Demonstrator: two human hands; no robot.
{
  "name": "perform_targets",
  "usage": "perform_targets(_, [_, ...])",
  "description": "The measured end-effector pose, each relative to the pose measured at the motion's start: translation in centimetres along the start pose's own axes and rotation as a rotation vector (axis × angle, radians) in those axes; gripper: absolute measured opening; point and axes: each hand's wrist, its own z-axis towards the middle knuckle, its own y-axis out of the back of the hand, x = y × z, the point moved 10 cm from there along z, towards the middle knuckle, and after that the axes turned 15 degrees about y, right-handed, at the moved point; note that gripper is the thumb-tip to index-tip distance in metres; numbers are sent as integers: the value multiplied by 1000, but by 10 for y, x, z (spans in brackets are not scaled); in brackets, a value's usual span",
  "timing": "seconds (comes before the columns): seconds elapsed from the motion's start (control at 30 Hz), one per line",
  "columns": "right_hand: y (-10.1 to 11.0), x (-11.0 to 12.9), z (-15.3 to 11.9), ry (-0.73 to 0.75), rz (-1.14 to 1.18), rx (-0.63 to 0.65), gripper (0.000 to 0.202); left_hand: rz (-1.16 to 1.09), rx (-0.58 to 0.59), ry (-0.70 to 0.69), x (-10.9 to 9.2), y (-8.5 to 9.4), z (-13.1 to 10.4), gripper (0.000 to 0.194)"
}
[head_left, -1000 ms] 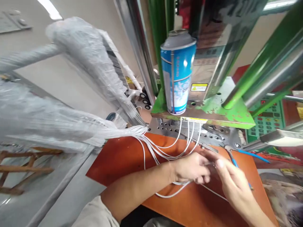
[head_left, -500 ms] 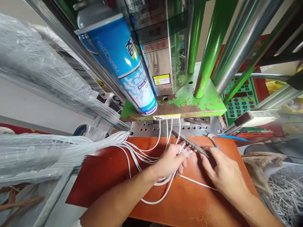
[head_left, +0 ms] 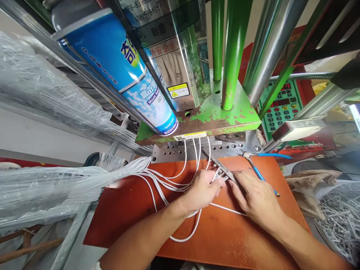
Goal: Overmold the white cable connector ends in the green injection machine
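My left hand (head_left: 203,190) is closed in a pinch on the end of a white cable (head_left: 216,173), beside the small slots of a narrow metal bar (head_left: 221,167). Some whitish end pieces show at its fingertips, too small to make out. My right hand (head_left: 254,195) grips the near end of the same bar between thumb and fingers. The bar slants over the orange-brown work board (head_left: 225,234), its far tip near the machine's metal plate. Several white cables (head_left: 160,182) run under and around my left hand.
Blue-handled pliers (head_left: 257,170) lie at the board's right rear. Behind stands a green press plate (head_left: 239,122) bearing a blue spray can (head_left: 135,78). A wrapped cable bundle (head_left: 84,182) comes in from the left. At right is a bag of white scraps (head_left: 341,215).
My view has shifted slightly. My right hand is nearer my left along the bar, and more of the pliers shows. Both hands keep their grips.
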Motion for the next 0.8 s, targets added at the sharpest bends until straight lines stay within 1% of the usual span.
perform_targets(0.07, [-1,0,1,11,26,5,24,14,-62,-37,-4,2,-1,27])
perform_targets(0.1, [-1,0,1,8,41,4,24,11,-57,-35,-4,0,-1,29])
perform_targets(0.17, [0,-3,1,-13,82,-17,23,-11,4,-18,-5,-4,-1,33])
perform_targets(0.2, [3,-5,0,-34,106,-40,23,-15,12,-29,-8,-2,-1,35])
perform_targets(0.23, [5,-7,-1,-57,129,-69,22,-14,-12,-60,-13,3,-2,37])
perform_targets(0.33, [11,-13,-3,-114,172,-120,21,-21,-167,-182,-25,28,-6,39])
perform_targets(0.37, [11,-13,-4,-121,174,-119,22,-36,-176,-185,-25,32,-6,38])
perform_targets(0.47, [11,-13,-3,-112,164,-109,23,-76,-104,-82,-12,29,1,35])
perform_targets(0.53, [11,-12,-2,-103,157,-107,23,-61,-88,-32,-6,26,3,33])
perform_targets(0.57, [11,-12,-2,-98,155,-106,23,-46,-97,-34,-6,25,4,34])
perform_targets(0.7, [8,-7,1,-46,141,-72,22,26,-163,-114,-16,27,2,33])
perform_targets(0.8, [6,-3,2,11,119,-47,21,108,-164,-104,-17,26,5,32])
